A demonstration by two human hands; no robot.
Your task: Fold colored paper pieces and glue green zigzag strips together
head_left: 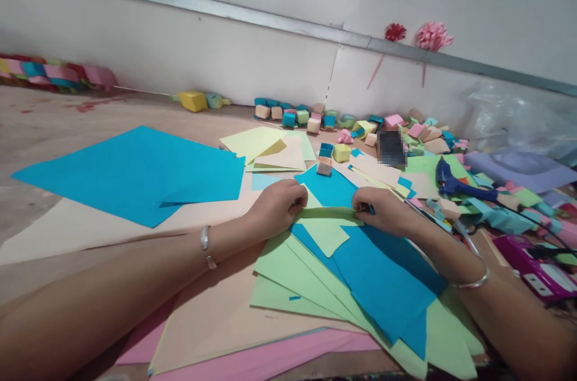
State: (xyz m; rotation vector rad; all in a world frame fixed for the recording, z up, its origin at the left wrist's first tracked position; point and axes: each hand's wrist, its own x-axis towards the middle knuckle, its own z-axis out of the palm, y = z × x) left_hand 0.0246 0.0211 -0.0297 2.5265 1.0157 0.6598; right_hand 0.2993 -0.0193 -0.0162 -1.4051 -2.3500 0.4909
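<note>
Your tabletop (54,128) is crowded, so work on the flattest part: the fanned stack of green and blue sheets (387,285) near the front edge gives an even bed for creasing. The light green sheet (325,223) you are folding lies on top of that stack, a little right of the middle, its folded edge running between your hands. Keep that edge straight and press along it evenly from both ends, so it does not skew.

Your left hand (278,205) is curled, fingers pinching the left end of the fold, wrist low and forearm resting on the tabletop. Your right hand (383,210) pinches the right end likewise, forearm coming in from the front right corner. The blue glue gun (455,184) lies just beyond it, toward the right edge.
</note>
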